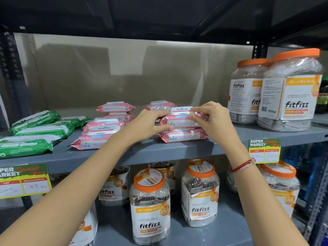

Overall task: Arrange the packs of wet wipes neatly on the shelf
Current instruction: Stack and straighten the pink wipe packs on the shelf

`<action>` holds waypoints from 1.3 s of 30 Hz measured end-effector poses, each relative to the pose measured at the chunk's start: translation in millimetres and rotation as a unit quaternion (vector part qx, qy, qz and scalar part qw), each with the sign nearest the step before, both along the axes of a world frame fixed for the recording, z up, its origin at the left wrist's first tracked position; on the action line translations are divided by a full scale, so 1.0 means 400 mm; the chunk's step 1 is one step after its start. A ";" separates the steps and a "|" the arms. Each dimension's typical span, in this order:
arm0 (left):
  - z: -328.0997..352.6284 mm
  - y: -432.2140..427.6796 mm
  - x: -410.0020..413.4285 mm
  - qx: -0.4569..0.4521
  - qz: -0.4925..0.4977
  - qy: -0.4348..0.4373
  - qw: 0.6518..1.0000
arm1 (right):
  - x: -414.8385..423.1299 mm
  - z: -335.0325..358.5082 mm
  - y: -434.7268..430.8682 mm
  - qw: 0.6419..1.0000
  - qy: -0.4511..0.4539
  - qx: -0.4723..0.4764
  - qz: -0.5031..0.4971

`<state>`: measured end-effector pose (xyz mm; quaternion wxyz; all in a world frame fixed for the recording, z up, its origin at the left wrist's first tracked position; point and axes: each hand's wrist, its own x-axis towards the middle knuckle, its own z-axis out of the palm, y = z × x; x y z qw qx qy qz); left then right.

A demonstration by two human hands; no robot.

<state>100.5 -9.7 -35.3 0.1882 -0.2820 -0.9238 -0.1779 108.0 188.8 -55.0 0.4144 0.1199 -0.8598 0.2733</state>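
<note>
Pink pack (181,119) pinched end to end between both hands' fingers (197,118), long axis crosswise, sitting atop lower pack (182,136), left hand (145,125) equally near.

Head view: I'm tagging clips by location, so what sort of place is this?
Likely a shop aisle: "Super Market" price tags on a metal shelf, with stacked wipe packs and rows of identical jars.

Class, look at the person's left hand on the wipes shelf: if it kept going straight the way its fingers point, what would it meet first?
The left hand points right, at the top pink pack of the front stack, which it already touches. Beyond that is the right hand on the pack's other end.
</note>
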 end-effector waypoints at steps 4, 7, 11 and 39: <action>-0.001 0.001 0.003 0.014 0.009 0.025 1.000 | -0.001 -0.002 0.006 1.000 -0.006 -0.001 0.001; -0.002 0.007 0.011 0.014 0.019 0.057 0.998 | -0.002 -0.003 0.012 1.000 -0.009 -0.011 0.006; -0.008 0.008 0.011 0.022 0.020 0.081 0.996 | -0.002 -0.008 0.010 1.000 -0.015 -0.011 0.002; 0.040 -0.414 0.061 0.096 0.208 0.022 0.973 | -0.061 0.029 -0.362 0.970 -0.094 0.101 0.198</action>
